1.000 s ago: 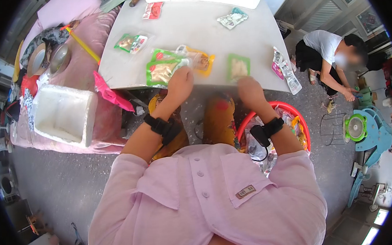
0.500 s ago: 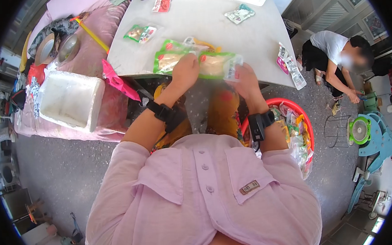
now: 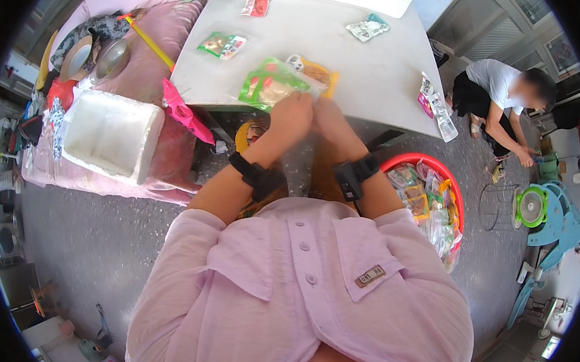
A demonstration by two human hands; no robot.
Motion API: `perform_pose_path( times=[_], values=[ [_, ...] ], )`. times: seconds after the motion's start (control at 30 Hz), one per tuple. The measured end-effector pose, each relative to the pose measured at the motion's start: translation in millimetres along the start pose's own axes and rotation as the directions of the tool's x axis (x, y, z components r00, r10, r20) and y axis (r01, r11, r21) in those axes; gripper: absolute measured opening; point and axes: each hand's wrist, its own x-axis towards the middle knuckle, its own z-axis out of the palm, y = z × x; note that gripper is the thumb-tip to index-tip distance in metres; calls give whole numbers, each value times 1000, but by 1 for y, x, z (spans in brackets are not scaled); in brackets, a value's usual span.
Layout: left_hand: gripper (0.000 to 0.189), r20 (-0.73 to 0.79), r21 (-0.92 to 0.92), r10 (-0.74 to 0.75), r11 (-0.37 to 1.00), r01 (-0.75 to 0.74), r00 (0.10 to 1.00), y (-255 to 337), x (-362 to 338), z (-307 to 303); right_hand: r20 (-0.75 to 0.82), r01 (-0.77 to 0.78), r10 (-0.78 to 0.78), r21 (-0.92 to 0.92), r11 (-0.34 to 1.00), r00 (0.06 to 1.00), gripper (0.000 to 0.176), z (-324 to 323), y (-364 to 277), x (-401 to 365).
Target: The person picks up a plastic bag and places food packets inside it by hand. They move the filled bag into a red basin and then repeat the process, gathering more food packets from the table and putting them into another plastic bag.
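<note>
Over the table's front edge my left hand is closed, its fingers at the lower right of some green-and-clear food packets. The packets overlap and show pale contents with red marks. My right hand is closed right beside it, fingertips meeting the left hand's fingers; what they pinch is hidden. Just beyond the hands, an orange-yellow food packet lies on the white table. Black devices are strapped to both wrists.
A green packet, a red-and-white packet and a teal-and-white packet lie farther back. Long packets hang over the right edge. A red tub holds many packets. A foam box stands left; a person crouches right.
My right hand has moved left, close against my left hand. The two green packets, side by side before, now overlap to the left of the hands. The view has shifted slightly.
</note>
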Motion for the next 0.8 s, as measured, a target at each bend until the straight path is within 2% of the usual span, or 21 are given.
perform_pose_path(
  times=[0.03, 0.1, 0.17, 0.27, 0.33, 0.4, 0.43, 0.5, 0.57, 0.63, 0.67, 0.7, 0.73, 0.77, 0.8],
  values=[
    [8, 5, 6, 14, 1000, -14, 1000, -3, -3, 2, 32, -7, 12, -139, 990, 999, 17, -5, 6, 0],
    [8, 20, -9, 30, 1000, -29, 999, -3, -6, -1, 91, -84, 104, -205, 975, 990, 16, -8, 0, 2],
    [8, 46, -51, 31, 998, -29, 998, -2, -11, -6, 165, -243, 250, -61, 968, 954, 17, -11, -13, 2],
    [8, 43, -111, 20, 994, -16, 999, -11, -15, 0, 266, -321, 362, -186, 929, 893, 18, -14, -51, -3],
    [8, 28, -106, 37, 994, -33, 999, -17, -20, 3, 340, -195, 226, -122, 973, 913, 19, -30, -14, -2],
    [9, 25, -98, 26, 995, -24, 999, -18, -21, 4, 251, -265, 253, 16, 964, 934, 22, -33, -9, -7],
    [10, 32, -93, 5, 996, -2, 999, -17, -21, 4, 140, -380, 362, 135, 915, 922, 23, -34, -5, -14],
    [11, 34, -77, -4, 997, 7, 999, -16, -22, 5, 101, -384, 372, 325, 864, 923, 26, -28, -3, -26],
    [13, 28, -62, 35, 998, -33, 999, -18, -19, 5, 175, -205, 138, 457, 865, 975, 28, -6, 5, -32],
    [15, -35, -144, 62, 987, -67, 997, -19, -21, 1, 218, -281, 179, 688, 669, 959, 22, 12, 0, -24],
    [17, -42, -218, 93, 971, -100, 995, -14, -17, -4, 140, -275, 249, 693, 667, 958, 16, 16, 5, -19],
    [18, 58, -231, 99, 970, -83, 993, -13, -12, -12, 60, -267, 317, 697, 665, 947, 10, 20, 10, -15],
    [16, -116, -221, 152, 960, -175, 982, -14, -10, -13, -60, -269, 398, 645, 715, 915, 9, 24, -18, -19],
    [13, -91, -305, 76, 947, -100, 993, -14, -6, -19, -114, -180, 355, 698, 693, 928, 8, 26, -27, -16],
    [10, -24, -307, 17, 951, -24, 1000, -2, 1, -38, -144, -102, 247, 637, 764, 958, 9, 23, -44, -20]
  ],
)
